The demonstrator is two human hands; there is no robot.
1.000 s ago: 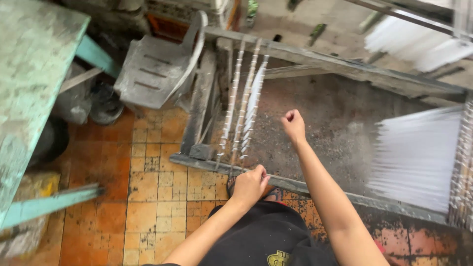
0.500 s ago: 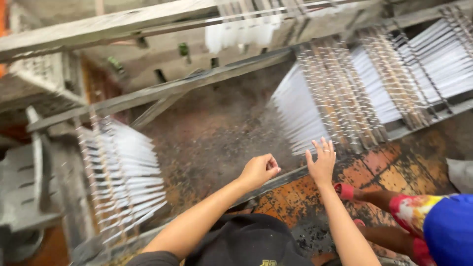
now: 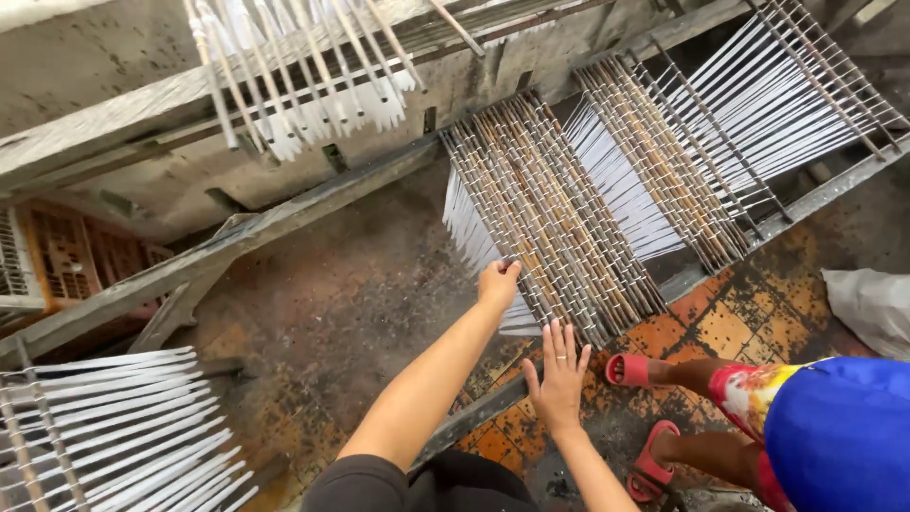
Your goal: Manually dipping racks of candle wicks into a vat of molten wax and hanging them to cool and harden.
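**Hands at the near corner of the tilted rack**

While the view looks steeply down, a rack of white sticks (image 3: 123,436) lies at the lower left, well apart from both hands. Next comes the left hand (image 3: 499,284), fingers curled onto the lower edge of the wooden dipping rack (image 3: 550,228); it appears to pinch a rod there, though the fingertips are partly hidden. That rack leans up and away to the right, its long rods running from the hands toward the far upper left, white sticks hanging beneath. The right hand (image 3: 557,374) is open, fingers spread, just below the rack's near corner and not holding anything. The left hand is the nearer. Further right, another person's feet in red sandals (image 3: 630,370) stand on stained orange floor tiles (image 3: 730,327). A metal frame rail (image 3: 284,218) crosses behind.
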